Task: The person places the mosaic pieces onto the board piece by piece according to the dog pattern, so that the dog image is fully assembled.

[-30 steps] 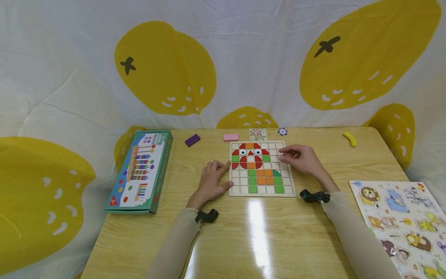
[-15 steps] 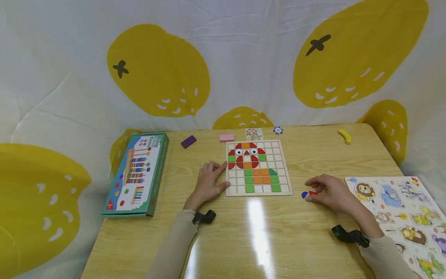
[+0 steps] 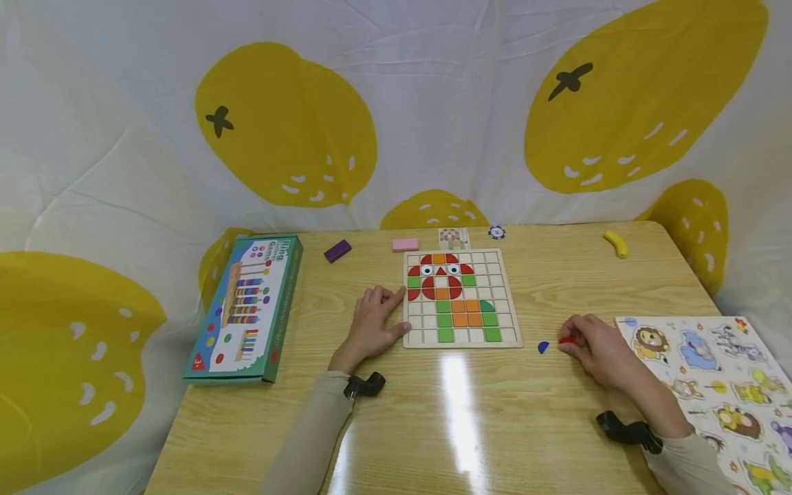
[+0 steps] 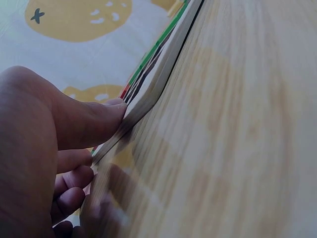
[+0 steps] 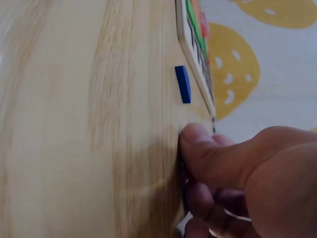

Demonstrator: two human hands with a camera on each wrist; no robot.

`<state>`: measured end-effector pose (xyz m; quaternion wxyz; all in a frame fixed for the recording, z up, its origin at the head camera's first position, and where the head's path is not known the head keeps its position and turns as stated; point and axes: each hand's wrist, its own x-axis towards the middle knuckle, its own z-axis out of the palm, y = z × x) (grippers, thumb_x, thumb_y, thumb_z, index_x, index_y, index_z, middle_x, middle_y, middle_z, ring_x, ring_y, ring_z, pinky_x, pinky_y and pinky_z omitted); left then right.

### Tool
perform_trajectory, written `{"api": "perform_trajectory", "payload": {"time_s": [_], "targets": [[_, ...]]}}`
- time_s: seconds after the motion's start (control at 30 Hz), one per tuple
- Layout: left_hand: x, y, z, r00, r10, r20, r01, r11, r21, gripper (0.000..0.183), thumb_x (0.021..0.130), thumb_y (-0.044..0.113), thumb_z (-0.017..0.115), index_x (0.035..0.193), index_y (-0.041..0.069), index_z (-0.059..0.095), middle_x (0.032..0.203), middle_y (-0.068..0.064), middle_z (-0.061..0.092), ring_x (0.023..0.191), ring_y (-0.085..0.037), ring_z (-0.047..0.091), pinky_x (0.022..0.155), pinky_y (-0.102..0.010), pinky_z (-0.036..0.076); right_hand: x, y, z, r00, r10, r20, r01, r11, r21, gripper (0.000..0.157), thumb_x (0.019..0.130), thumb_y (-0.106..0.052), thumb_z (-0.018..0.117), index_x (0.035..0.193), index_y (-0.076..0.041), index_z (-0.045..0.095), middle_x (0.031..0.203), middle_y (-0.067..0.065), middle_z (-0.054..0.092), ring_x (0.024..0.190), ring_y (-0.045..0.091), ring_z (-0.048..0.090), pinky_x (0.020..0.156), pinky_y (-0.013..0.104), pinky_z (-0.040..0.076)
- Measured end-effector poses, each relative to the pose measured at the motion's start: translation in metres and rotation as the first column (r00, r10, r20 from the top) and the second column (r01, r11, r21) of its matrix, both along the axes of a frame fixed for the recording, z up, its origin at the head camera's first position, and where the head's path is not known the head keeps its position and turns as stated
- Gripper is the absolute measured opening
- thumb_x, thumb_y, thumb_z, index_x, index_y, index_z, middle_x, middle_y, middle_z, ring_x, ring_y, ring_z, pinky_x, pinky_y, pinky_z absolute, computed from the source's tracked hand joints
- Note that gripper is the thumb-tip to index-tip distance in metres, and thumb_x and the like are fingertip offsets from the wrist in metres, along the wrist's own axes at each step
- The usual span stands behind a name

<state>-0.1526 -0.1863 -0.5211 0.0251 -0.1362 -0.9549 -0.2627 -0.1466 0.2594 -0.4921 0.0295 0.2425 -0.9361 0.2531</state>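
Observation:
A square wooden grid board (image 3: 496,280) lies on the table with flat coloured tiles forming an animal figure. Against its left edge rest the thumb and index finger of my left hand (image 3: 372,322); in the left wrist view the thumb (image 4: 94,119) touches the board's edge. My right hand (image 3: 597,350), to the right of the board, pinches a small red tile (image 3: 566,339) between thumb and fingertips, low over the table. Most of that tile is covered by the fingers. Between hand and board lies a blue half-round tile (image 3: 542,347), which stands out in the right wrist view too.
A ring game box (image 3: 260,295) lies at the left. Behind the board are a purple block (image 3: 337,251), a pink block (image 3: 405,245), a picture card (image 3: 454,238) and a poker chip (image 3: 497,232). A toy banana (image 3: 615,244) and an animal puzzle (image 3: 702,371) are on the right.
My right hand has moved from the board's right side out to the loose tiles and now draws the red tile slightly right, away from the blue one. My left hand has stayed at the board's edge.

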Motion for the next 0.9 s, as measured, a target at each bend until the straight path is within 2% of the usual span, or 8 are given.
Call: {"api": "perform_trajectory", "payload": {"time_s": [0.1,0.23,0.33,0.43,0.6,0.67,0.73,0.9], "targets": [[0.000,-0.001,0.000,1.000,0.003,0.003,-0.003,1.000,-0.004,0.076,0.087,0.046,0.067,0.152,0.020,0.040,0.120,-0.004,0.046,0.104,-0.021,0.037,0.093,-0.041,0.028,-0.004,0.001,-0.002,1.000,0.003,-0.006,-0.003,0.999,-0.044,0.021,0.085,-0.007,0.076,0.093,-0.016,0.059,0.079,-0.007,0.058,0.067,0.000,0.050,0.058,0.022,0.042],[0.000,-0.002,-0.001,1.000,0.009,0.010,-0.009,1.000,-0.014,0.075,0.088,0.047,0.067,0.153,0.021,0.039,0.121,-0.004,0.046,0.105,-0.021,0.037,0.094,-0.040,0.028,-0.018,-0.004,-0.004,0.998,-0.063,-0.020,0.058,0.983,-0.174,0.015,0.091,-0.007,0.069,0.099,-0.012,0.057,0.083,-0.003,0.064,0.071,-0.002,0.056,0.063,0.013,0.043],[0.000,-0.003,-0.001,1.000,0.013,0.016,-0.013,1.000,-0.014,0.075,0.088,0.047,0.067,0.153,0.021,0.039,0.121,-0.004,0.046,0.105,-0.022,0.037,0.094,-0.041,0.028,-0.034,-0.016,-0.003,0.990,-0.135,0.028,0.137,0.944,-0.301,0.012,0.092,-0.014,0.069,0.102,-0.012,0.062,0.087,0.002,0.069,0.075,0.003,0.063,0.067,0.009,0.045],[0.001,-0.003,0.000,1.000,0.014,0.019,-0.014,1.000,-0.010,0.075,0.088,0.047,0.067,0.152,0.022,0.039,0.121,-0.005,0.046,0.105,-0.022,0.037,0.093,-0.041,0.028,-0.050,-0.033,0.000,0.973,-0.181,0.142,0.225,0.881,-0.416,0.018,0.091,-0.024,0.071,0.106,-0.015,0.068,0.091,0.005,0.072,0.076,0.011,0.067,0.066,0.012,0.048],[0.000,-0.002,-0.001,1.000,0.007,0.019,-0.007,1.000,-0.011,0.075,0.088,0.048,0.066,0.153,0.023,0.038,0.121,-0.004,0.046,0.105,-0.022,0.037,0.092,-0.040,0.028,-0.076,-0.061,0.003,0.950,-0.105,0.293,0.251,0.815,-0.523,0.036,0.088,-0.027,0.076,0.119,-0.010,0.070,0.103,0.013,0.073,0.083,0.014,0.069,0.069,0.017,0.052],[-0.001,-0.001,-0.001,1.000,0.004,0.019,-0.004,1.000,-0.009,0.075,0.088,0.049,0.066,0.153,0.023,0.038,0.121,-0.004,0.045,0.105,-0.021,0.037,0.092,-0.040,0.028,-0.084,-0.072,0.002,0.941,-0.038,0.335,0.221,0.820,-0.527,0.040,0.087,-0.025,0.076,0.122,-0.008,0.069,0.107,0.013,0.072,0.086,0.012,0.069,0.073,0.018,0.052],[-0.001,-0.001,-0.001,1.000,0.004,0.018,-0.004,1.000,-0.009,0.076,0.088,0.049,0.065,0.153,0.022,0.038,0.120,-0.004,0.045,0.104,-0.021,0.037,0.092,-0.040,0.028,-0.091,-0.083,0.000,0.937,0.020,0.349,0.171,0.845,-0.507,0.040,0.086,-0.024,0.077,0.122,-0.008,0.069,0.108,0.012,0.072,0.088,0.013,0.069,0.074,0.019,0.053],[0.000,0.000,-0.001,1.000,0.007,0.007,-0.007,1.000,-0.003,0.076,0.087,0.050,0.066,0.153,0.022,0.039,0.119,-0.003,0.045,0.103,-0.020,0.037,0.091,-0.040,0.028,-0.101,-0.105,-0.004,0.953,0.082,0.293,0.031,0.933,-0.359,0.033,0.084,-0.032,0.078,0.113,-0.017,0.073,0.095,0.002,0.071,0.079,0.016,0.063,0.068,0.023,0.049]]}}
